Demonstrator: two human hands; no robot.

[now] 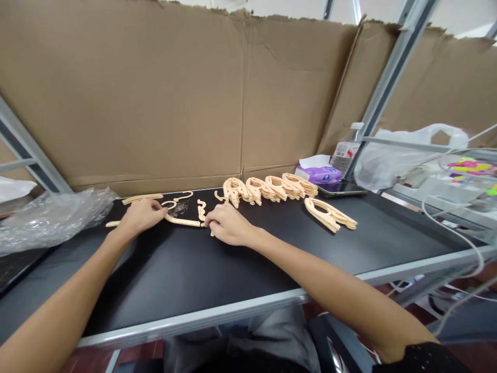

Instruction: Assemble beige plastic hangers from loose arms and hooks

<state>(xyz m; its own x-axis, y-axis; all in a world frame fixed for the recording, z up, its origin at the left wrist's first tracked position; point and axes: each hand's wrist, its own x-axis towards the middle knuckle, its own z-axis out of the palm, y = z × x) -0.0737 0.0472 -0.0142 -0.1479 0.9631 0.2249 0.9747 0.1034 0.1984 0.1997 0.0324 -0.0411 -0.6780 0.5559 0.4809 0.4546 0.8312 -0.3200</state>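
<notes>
My left hand [144, 215] is closed around the middle of a cream plastic clothes hanger [183, 222]. Its curved hook rises by my fingertips, one arm reaches right, and a cream end shows left of the hand. At the right arm's tip, my right hand [229, 224] pinches a small cream hanger piece, mostly hidden by the fingers. Just beyond lie a loose wavy piece [201, 209], a loose hook [183, 196] and another curved piece [219, 196]. Straight cream strips [143, 198] lie behind my left hand.
Stacks of folded hangers [272, 188] line the back, with another folded group [330, 213] at right. A purple tissue pack [319, 173], a bottle [347, 150] and a dark tablet-like device [341, 189] stand back right. Clear plastic wrap [50, 217] covers the left side.
</notes>
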